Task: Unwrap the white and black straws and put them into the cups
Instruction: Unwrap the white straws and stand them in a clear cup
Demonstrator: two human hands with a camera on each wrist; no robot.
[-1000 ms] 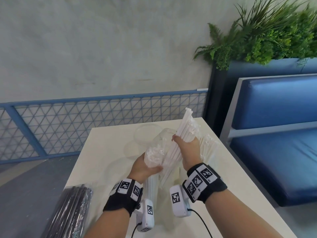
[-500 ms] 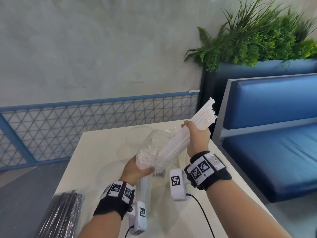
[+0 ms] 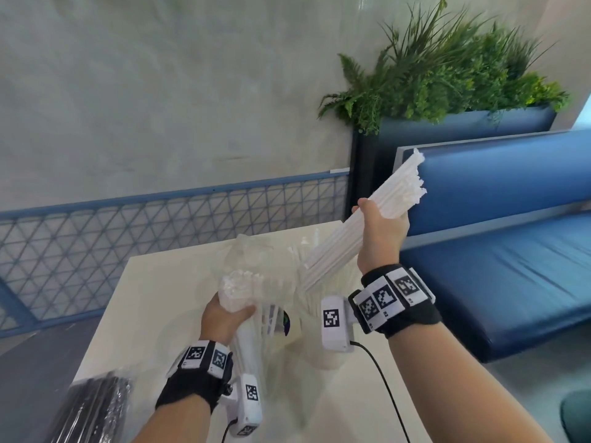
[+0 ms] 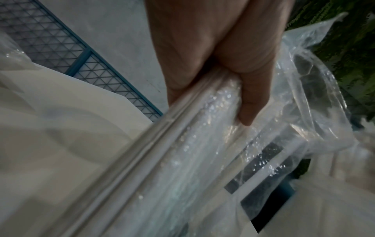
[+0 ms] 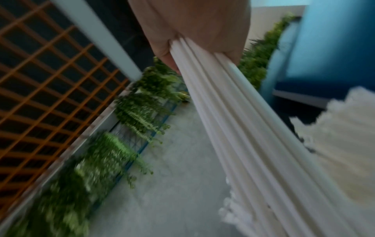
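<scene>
right hand [image 3: 380,231] raised higher, fingers gripping white straws [image 3: 339,247]; left hand [image 3: 224,318] fingers clutching plastic wrapper [image 3: 246,282].

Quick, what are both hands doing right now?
Left hand: closed around the clear plastic wrapper, which still has white straws inside.
Right hand: closed around a bunch of bare white straws, held up away from the wrapper.

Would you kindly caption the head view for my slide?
Right hand pulls white straws from the clear wrapper gripped by left hand.
</scene>
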